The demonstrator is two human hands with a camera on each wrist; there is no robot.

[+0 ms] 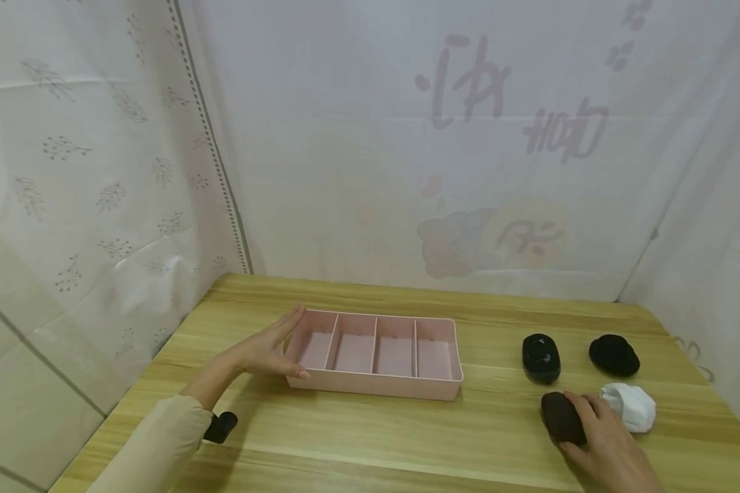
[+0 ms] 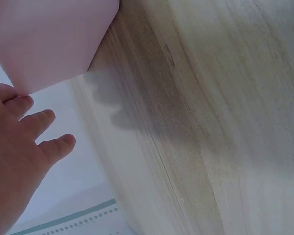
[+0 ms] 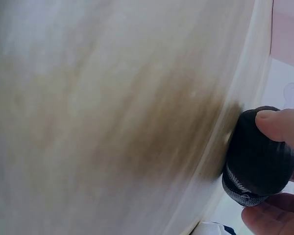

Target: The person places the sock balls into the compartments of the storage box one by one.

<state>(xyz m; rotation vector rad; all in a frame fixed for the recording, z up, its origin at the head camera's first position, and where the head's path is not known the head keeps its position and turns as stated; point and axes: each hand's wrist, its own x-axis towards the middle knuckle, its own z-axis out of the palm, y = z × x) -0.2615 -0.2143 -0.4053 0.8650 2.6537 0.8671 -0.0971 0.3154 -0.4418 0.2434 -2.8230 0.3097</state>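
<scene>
A pink organizer box point(image 1: 376, 385) with several compartments in a row rests on the wooden table. My left hand point(image 1: 268, 349) holds its left end, thumb at the front corner and fingers reaching the far corner. In the left wrist view some fingers point(image 2: 59, 147) spread free beside the box wall point(image 2: 54, 44). On the right, my right hand point(image 1: 610, 438) grips a dark rolled-up sock point(image 1: 562, 418) between thumb and fingers. The right wrist view shows this sock point(image 3: 259, 154) close over the table, with a patterned knit band at its lower end.
Behind the right hand lie a white rolled bundle point(image 1: 635, 407), a black bundle point(image 1: 614, 355) and another black bundle with light marks point(image 1: 540, 358). A black object point(image 1: 222, 427) shows by the left sleeve. Patterned curtains point(image 1: 345, 137) stand behind the table point(image 1: 358, 452).
</scene>
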